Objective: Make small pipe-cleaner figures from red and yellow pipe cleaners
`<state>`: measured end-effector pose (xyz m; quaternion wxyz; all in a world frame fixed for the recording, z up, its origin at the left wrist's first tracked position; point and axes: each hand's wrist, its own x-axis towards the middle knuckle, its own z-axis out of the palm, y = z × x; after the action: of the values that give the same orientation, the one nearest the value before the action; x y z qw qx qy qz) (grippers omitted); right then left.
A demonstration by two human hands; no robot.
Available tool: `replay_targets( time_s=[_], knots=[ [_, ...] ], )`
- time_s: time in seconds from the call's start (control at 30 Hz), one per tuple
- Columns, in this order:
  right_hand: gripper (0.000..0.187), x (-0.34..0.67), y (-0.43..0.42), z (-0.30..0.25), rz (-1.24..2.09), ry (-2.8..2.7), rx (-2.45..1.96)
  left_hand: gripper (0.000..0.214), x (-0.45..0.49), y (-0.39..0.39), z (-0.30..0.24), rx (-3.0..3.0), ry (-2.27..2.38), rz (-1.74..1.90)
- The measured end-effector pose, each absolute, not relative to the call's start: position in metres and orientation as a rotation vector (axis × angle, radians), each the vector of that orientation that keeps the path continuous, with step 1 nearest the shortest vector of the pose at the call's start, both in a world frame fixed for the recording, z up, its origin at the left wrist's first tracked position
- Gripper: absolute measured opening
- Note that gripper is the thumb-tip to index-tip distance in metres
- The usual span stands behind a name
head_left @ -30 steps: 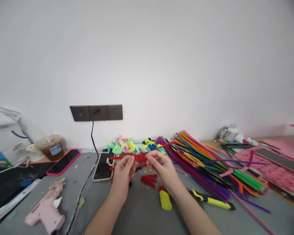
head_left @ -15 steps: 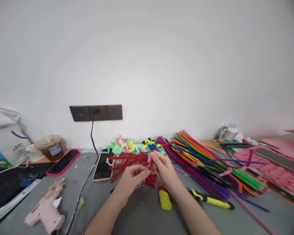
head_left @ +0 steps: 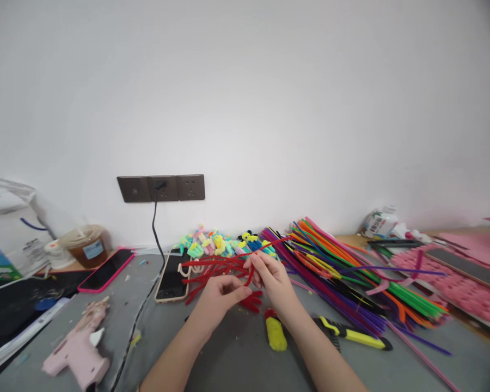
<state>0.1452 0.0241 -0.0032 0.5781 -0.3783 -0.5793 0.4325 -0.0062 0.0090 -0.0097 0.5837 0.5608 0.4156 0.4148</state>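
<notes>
My right hand (head_left: 268, 272) pinches a red pipe cleaner (head_left: 250, 275) between thumb and fingers. Its lower part bends down to my left hand (head_left: 225, 294), whose thumb and fingertips are closed on the same strand. Behind and under both hands lies a loose pile of red pipe cleaners (head_left: 200, 277). A small yellow fuzzy piece with a red end (head_left: 276, 333) rests on the grey mat near my right wrist. My right forearm partly covers yellow-and-black pliers (head_left: 361, 336).
Bundled colourful pipe cleaners (head_left: 330, 272) spread on the right. Small pastel fuzzy figures (head_left: 216, 242) sit by the wall. Leftward are a phone (head_left: 172, 277) beside a black cable (head_left: 153, 218), a pink-framed phone (head_left: 108, 269), a pink glue gun (head_left: 77, 354) and a drink cup (head_left: 85, 247).
My fingertips have parted slightly, so more of the red strand shows between my hands. The objects on the table stay where they were.
</notes>
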Motion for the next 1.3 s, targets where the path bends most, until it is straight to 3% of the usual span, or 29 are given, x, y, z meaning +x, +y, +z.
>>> replay_targets(
  time_s=[0.5,0.8,1.17,1.3],
  knots=[
    [0.039,0.145,0.023,-0.004,0.872,-1.298,-0.882,0.045,-0.008,0.015,-0.012,1.005,1.087,1.369],
    [0.019,0.140,0.017,-0.005,0.791,-1.522,-0.960,0.043,-0.012,0.021,-0.016,0.767,1.005,1.579],
    [0.011,0.127,0.016,-0.015,1.029,-1.745,-0.903,0.038,-0.004,0.014,-0.014,0.853,0.999,1.606],
    [0.024,0.125,0.016,-0.015,1.245,-1.574,-0.892,0.030,-0.004,0.011,-0.013,0.989,0.982,1.543]
  ],
)
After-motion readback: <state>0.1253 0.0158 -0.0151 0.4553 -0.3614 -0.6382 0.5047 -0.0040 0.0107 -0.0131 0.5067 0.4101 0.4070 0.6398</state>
